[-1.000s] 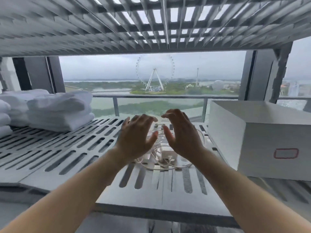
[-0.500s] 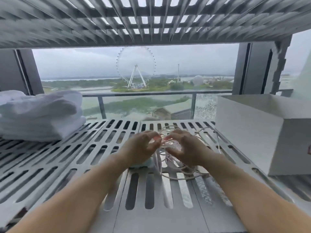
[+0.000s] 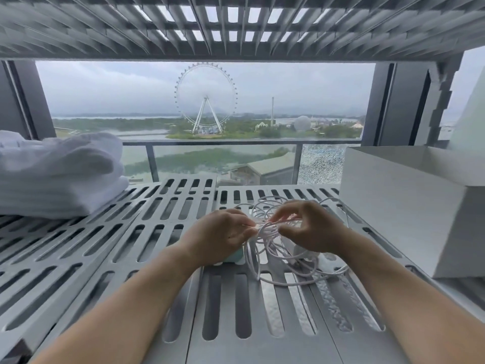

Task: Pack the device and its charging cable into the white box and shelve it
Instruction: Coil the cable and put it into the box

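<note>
Your open hands came down. Your left hand (image 3: 223,232) and right hand (image 3: 312,229) each pinched the cable (image 3: 263,232), just left of the white box (image 3: 409,206). It looked ready to lift and pack.

Flat overcast daylight from the window (image 3: 204,101) ahead; I note weak, soft shadows on the shelf (image 3: 105,245). Towels (image 3: 60,174) at left are blurred. Wide lens bends the grating (image 3: 236,27) overhead and stretches the box (image 3: 393,206). Centre sharp.

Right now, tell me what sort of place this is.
Likely a high-rise hotel room or flat: slotted metal shelf with folded white towels, glass balcony railing, Ferris wheel far beyond.
</note>
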A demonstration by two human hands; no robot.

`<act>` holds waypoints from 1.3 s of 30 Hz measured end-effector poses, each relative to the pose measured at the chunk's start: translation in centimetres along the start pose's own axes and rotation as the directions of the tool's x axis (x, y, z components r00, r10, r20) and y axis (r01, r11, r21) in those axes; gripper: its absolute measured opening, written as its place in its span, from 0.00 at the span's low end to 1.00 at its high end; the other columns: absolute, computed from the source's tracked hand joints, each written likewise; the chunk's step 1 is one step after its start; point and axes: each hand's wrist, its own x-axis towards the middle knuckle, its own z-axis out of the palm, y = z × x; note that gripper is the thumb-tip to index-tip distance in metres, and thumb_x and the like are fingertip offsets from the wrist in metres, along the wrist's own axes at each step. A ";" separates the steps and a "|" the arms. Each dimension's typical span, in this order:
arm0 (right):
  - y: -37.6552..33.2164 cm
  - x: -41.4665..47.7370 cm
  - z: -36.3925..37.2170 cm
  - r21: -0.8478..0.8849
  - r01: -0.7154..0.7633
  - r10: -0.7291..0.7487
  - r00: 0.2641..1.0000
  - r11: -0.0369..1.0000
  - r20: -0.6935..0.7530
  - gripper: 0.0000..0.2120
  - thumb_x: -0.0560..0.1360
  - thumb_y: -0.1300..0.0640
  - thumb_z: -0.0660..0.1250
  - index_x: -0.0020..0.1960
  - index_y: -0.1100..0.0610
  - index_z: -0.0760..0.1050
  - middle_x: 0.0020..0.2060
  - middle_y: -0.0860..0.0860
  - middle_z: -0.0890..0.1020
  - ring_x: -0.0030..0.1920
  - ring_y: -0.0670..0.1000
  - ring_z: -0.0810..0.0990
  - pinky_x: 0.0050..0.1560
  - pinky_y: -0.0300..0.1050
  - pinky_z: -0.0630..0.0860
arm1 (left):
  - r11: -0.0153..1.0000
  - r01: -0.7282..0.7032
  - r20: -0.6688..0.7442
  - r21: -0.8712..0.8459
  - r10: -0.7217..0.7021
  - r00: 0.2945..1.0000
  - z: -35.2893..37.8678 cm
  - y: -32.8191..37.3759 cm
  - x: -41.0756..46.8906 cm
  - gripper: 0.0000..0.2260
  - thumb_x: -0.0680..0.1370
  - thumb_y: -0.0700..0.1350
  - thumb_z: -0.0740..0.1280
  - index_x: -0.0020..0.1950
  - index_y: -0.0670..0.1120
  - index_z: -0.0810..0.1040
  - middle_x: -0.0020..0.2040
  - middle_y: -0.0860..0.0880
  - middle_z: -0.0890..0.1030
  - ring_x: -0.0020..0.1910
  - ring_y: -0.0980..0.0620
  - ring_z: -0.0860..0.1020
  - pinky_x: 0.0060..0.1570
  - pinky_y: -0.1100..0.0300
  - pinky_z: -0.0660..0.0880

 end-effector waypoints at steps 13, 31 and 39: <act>-1.5 -0.6 0.3 -0.072 0.128 -0.138 0.980 0.989 -0.146 0.16 0.69 0.49 0.73 0.55 0.51 0.79 0.49 0.44 0.83 0.47 0.39 0.79 0.51 0.35 0.76 | 0.990 -0.137 -0.334 -0.024 0.121 0.935 -0.6 1.9 -0.2 0.18 0.77 0.56 0.57 0.49 0.47 0.82 0.45 0.51 0.84 0.40 0.51 0.81 0.38 0.54 0.77; -2.2 -1.3 0.1 0.096 0.095 -0.085 0.991 0.991 -0.100 0.07 0.68 0.57 0.72 0.41 0.45 0.80 0.39 0.43 0.83 0.42 0.40 0.82 0.48 0.37 0.79 | 0.973 -0.130 -0.190 -0.193 0.094 0.977 -1.1 0.0 -0.8 0.20 0.73 0.65 0.58 0.52 0.54 0.80 0.47 0.60 0.81 0.44 0.65 0.78 0.44 0.67 0.77; -1.8 -1.2 -0.1 0.131 0.106 -0.078 0.976 0.986 -0.204 0.05 0.68 0.57 0.73 0.44 0.54 0.83 0.41 0.48 0.85 0.41 0.42 0.83 0.47 0.38 0.80 | 0.984 -0.090 -0.196 -0.150 0.060 0.979 -1.0 -0.6 -0.7 0.23 0.73 0.67 0.55 0.53 0.54 0.80 0.47 0.63 0.79 0.44 0.68 0.77 0.43 0.67 0.75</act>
